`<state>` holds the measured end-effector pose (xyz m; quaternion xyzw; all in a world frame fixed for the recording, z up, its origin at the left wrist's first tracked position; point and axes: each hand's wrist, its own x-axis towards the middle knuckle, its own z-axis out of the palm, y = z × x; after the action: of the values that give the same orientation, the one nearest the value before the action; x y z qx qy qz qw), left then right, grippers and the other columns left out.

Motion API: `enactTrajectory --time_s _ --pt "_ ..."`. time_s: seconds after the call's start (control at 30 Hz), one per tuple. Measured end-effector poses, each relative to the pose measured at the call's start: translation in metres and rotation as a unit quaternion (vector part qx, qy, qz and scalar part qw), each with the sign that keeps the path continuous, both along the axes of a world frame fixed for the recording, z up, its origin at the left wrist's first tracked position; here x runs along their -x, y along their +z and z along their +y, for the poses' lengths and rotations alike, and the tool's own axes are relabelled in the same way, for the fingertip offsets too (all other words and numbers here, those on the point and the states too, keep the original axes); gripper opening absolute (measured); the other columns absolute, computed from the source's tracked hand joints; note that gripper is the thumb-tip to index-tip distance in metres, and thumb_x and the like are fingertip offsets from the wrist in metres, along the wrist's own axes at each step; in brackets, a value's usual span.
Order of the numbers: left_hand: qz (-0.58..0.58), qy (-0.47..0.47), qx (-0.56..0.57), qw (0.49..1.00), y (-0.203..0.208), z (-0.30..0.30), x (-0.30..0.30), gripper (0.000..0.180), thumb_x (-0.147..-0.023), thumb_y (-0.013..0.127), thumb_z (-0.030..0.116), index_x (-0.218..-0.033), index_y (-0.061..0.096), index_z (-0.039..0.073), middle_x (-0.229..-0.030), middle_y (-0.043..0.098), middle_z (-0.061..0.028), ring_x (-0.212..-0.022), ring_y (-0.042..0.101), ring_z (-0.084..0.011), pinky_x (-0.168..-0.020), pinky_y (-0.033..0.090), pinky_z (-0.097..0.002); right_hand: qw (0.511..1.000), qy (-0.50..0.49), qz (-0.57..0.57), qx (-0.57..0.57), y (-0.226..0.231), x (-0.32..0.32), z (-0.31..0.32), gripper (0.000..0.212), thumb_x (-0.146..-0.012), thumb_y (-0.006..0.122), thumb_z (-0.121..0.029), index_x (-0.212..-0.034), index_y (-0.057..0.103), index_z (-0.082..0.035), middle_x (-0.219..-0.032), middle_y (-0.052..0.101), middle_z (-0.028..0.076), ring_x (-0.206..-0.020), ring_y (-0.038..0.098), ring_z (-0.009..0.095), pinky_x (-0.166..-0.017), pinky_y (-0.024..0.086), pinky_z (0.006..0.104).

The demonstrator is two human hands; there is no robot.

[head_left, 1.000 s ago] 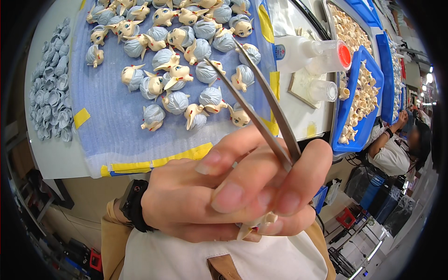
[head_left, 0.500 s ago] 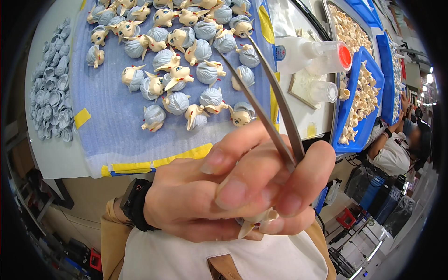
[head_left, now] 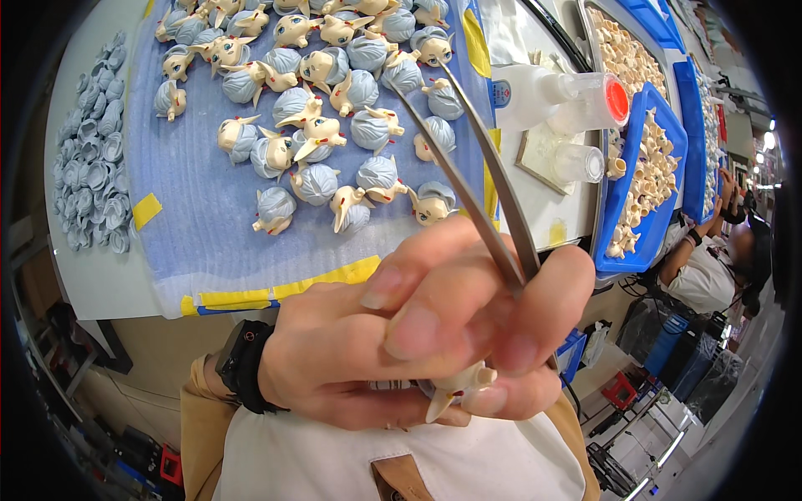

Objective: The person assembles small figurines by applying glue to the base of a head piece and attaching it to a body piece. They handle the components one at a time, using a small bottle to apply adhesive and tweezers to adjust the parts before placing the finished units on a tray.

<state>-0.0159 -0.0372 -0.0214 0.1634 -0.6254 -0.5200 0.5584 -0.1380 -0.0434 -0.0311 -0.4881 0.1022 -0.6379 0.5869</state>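
Close under the camera, my left hand point(head_left: 351, 351), with a black watch on its wrist, is closed around a small cream figure piece point(head_left: 455, 388) with pointed ends. My right hand point(head_left: 543, 309) is mostly hidden behind the left one. Its fingers pinch long metal tweezers point(head_left: 468, 159), whose tips point up and left over the table and hold nothing. Beyond the tips, several small figure heads point(head_left: 317, 184) with pale blue hair and cream faces lie on a blue foam mat point(head_left: 192, 242).
A heap of loose blue hair parts point(head_left: 88, 175) lies left of the mat. To the right stand a white bottle with a red cap point(head_left: 568, 92), a small clear cup point(head_left: 581, 163) and blue trays of cream parts point(head_left: 647, 167). Another person point(head_left: 710, 267) works at far right.
Both hands stay together near the camera. The tweezers' tips have swung slightly up and to the right over the mat.
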Motion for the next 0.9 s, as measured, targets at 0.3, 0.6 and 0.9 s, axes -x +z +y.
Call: enactTrajectory --time_s 0.3,0.6,0.9 --pt "0.050 -0.030 -0.103 0.993 -0.006 0.015 0.000 0.044 -0.066 0.073 0.000 -0.105 0.053 -0.004 -0.101 0.056 -0.0183 -0.090 0.058 -0.0272 -0.076 0.044 -0.0305 1.000 0.024 0.015 0.009 0.004 0.005 -0.002 0.047 -0.065 0.053 0.007 -0.111 0.046 0.002 -0.110 0.051 0.025 -0.084 0.054 0.032 -0.071 0.041 0.0360" --pt "0.003 -0.029 -0.205 0.978 0.013 0.020 -0.010 0.047 -0.066 0.077 0.010 -0.105 0.054 -0.001 -0.088 0.061 -0.0106 -0.070 0.060 -0.0146 -0.059 0.046 -0.0251 0.987 0.022 0.147 0.054 0.032 0.026 -0.005 0.048 -0.065 0.053 0.008 -0.112 0.046 0.001 -0.112 0.051 0.024 -0.086 0.054 0.032 -0.072 0.041 0.0354" --pt "0.096 0.181 -0.184 0.961 0.023 0.041 0.003 0.059 -0.073 0.070 0.036 -0.103 0.041 -0.006 -0.074 0.055 -0.0123 -0.057 0.056 -0.0123 -0.050 0.044 -0.0215 0.698 -0.096 0.693 0.152 0.055 0.097 -0.012 0.045 -0.062 0.050 0.012 -0.105 0.051 -0.001 -0.085 0.056 0.012 -0.077 0.053 0.028 -0.065 0.042 0.0334"
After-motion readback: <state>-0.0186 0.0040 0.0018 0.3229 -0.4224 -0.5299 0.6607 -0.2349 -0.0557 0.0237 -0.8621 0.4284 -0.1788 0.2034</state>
